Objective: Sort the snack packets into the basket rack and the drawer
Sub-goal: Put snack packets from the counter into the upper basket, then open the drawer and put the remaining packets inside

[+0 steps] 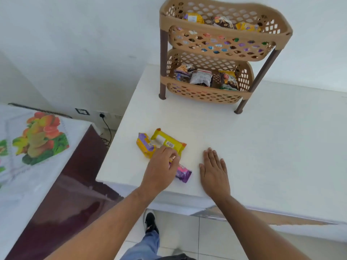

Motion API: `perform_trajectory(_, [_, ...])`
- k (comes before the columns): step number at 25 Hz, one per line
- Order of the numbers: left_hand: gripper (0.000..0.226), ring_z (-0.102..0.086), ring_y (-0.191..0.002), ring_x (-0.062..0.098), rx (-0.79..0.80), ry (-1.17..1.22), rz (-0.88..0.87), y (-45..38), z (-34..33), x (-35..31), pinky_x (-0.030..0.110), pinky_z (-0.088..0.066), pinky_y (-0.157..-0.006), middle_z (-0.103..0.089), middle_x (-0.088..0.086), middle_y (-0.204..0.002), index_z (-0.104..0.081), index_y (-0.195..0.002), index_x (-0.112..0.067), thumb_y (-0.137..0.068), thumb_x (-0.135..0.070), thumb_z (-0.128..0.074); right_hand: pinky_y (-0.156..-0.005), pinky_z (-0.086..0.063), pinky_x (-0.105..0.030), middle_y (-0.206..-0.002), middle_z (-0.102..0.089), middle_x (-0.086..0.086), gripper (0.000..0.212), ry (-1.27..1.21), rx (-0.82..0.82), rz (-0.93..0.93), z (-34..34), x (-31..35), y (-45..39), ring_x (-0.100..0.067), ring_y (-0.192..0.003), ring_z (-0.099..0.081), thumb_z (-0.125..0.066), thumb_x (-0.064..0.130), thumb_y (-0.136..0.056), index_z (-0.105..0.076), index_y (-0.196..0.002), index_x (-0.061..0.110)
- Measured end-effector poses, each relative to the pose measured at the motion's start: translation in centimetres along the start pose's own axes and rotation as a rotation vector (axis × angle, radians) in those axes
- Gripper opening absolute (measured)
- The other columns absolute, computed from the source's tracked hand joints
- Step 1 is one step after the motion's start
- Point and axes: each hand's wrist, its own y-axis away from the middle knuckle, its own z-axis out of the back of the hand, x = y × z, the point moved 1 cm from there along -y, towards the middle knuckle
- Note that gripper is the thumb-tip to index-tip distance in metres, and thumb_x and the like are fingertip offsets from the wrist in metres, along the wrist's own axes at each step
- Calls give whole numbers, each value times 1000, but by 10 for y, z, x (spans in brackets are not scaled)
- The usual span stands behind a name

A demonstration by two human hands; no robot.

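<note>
Three snack packets lie near the front left of the white table (262,139): a small yellow and purple packet (145,145), a longer yellow packet (167,141) and a purple and pink packet (183,173). My left hand (161,169) hovers over them, fingertips curled onto the longer yellow packet's near end, partly covering the purple one. My right hand (214,171) rests flat on the table to their right, fingers spread, holding nothing. The tan two-tier basket rack (225,53) stands at the back of the table with several packets in both tiers. No drawer interior is visible.
A dark maroon appliance (62,199) topped with a fruit-print cloth (35,136) stands to the left of the table, a gap between them. A wall socket with a black cable (106,124) is behind. My shoe (150,222) shows on the tiled floor below the table edge.
</note>
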Motion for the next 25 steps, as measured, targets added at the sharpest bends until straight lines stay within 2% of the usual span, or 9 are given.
perform_trajectory(3, [17,-51,-79,16,-88,82,141,49,-4,-1,25,-44,-69,-55,-5,-84,-57,-87,-17,-103,-22,-56,-124,-3,-40,-167,-8,-4,59,-1,-12,0,-4,6,18,-16,-154,-4,-25,35,-106,-17,-160,12])
perform_trajectory(7, [26,-53,-71,15,-102,190,418,100,-13,4,27,-41,-64,-58,-3,-75,-56,-80,-14,-104,-21,-49,-124,-4,-42,-168,-5,-6,59,-40,33,11,-5,12,36,-19,-154,-2,-25,34,-106,-14,-160,11])
perform_trajectory(9, [26,-55,-64,14,-85,387,736,116,-20,15,27,-44,-60,-61,-2,-74,-59,-81,-13,-103,-20,-48,-124,-5,-42,-168,-3,-6,59,-50,56,30,-3,13,44,-19,-155,-1,-26,32,-106,-13,-160,11])
perform_trajectory(11, [16,-60,-63,17,-89,796,1142,123,-31,25,26,-47,-58,-63,7,-79,-61,-91,-8,-102,-14,-51,-124,-5,-42,-168,-2,-6,59,-86,75,38,1,15,48,-19,-154,-1,-29,29,-106,-12,-160,12])
perform_trajectory(12, [12,-64,-67,20,-107,947,1264,124,-33,28,28,-49,-59,-63,10,-82,-60,-96,-6,-102,-12,-51,-124,-5,-41,-168,-2,-6,60,-107,85,39,4,16,50,-19,-154,-1,-31,28,-106,-12,-160,12])
perform_trajectory(15, [11,-69,-82,23,-204,1116,1304,117,-33,43,33,-51,-69,-63,10,-89,-58,-98,-7,-103,-9,-49,-124,-8,-43,-168,-6,-5,65,-173,109,42,12,21,56,-20,-154,-3,-39,25,-104,-8,-160,15])
perform_trajectory(19, [15,-69,-85,23,-258,1196,1289,105,-26,54,37,-51,-79,-67,11,-93,-64,-90,-10,-101,-9,-53,-123,-15,-46,-167,-10,-4,74,-235,150,38,26,29,52,-22,-153,-10,-50,23,-99,-7,-160,19])
perform_trajectory(25, [16,-72,-90,21,-296,1189,1283,102,-26,58,35,-55,-72,-70,6,-94,-67,-97,-12,-101,-9,-52,-116,-30,-40,-165,-18,-2,70,-359,135,-7,35,34,51,-24,-148,-26,-53,20,-98,-17,-158,19])
